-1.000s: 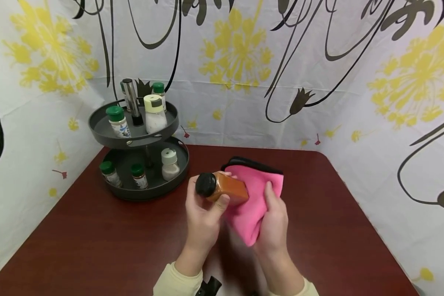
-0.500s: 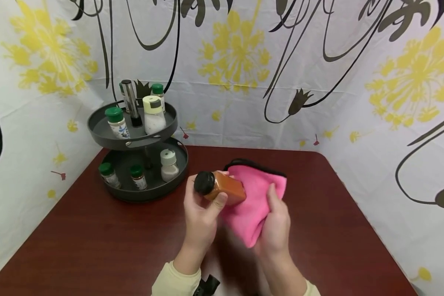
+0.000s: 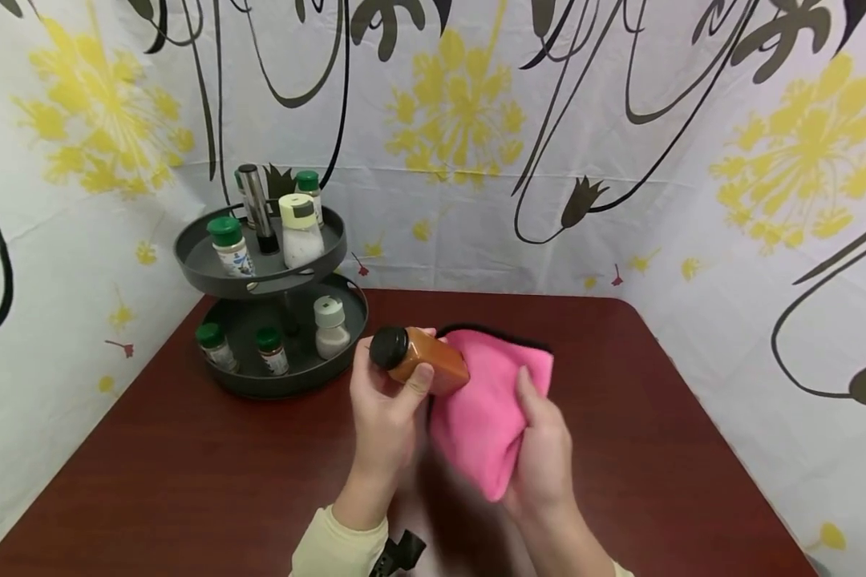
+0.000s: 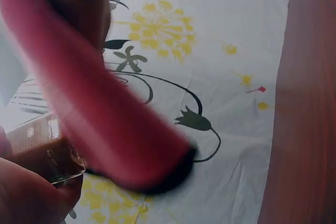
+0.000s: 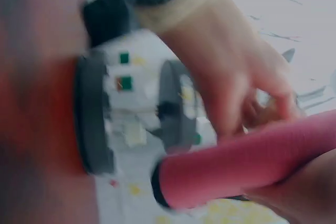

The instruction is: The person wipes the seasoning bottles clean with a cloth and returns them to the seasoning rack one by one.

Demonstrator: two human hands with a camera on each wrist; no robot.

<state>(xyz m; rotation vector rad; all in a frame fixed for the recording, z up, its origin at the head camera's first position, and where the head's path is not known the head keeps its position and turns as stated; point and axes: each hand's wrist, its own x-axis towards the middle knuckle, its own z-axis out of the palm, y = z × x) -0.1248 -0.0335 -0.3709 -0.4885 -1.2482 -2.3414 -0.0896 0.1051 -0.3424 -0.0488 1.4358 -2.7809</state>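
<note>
My left hand [image 3: 386, 421] grips a square clear bottle [image 3: 433, 361] of orange-brown spice with a black cap [image 3: 389, 348]. The bottle lies tilted above the table, cap toward the left. In my right hand [image 3: 548, 445] is a folded pink cloth [image 3: 479, 417] with a black edge, pinched with the thumb on top. The cloth overlaps the bottle's base end in the head view. In the left wrist view the blurred cloth [image 4: 105, 98] stands right beside the bottle's glass base [image 4: 47, 150]. The left hand [image 5: 231, 72] also shows behind the cloth in the right wrist view.
A dark grey two-tier round rack [image 3: 267, 385] stands at the table's back left. Green-capped jars [image 3: 231, 247], a white shaker [image 3: 330, 327], a pale-capped bottle [image 3: 301, 232] and a silver cylinder [image 3: 258, 210] stand on it. Patterned fabric [image 3: 433, 224] hangs behind the brown table [image 3: 657, 449].
The left hand and bottle have shifted slightly left. The pink cloth has moved a little lower against the bottle's base end, and the right hand has shifted slightly right and down.
</note>
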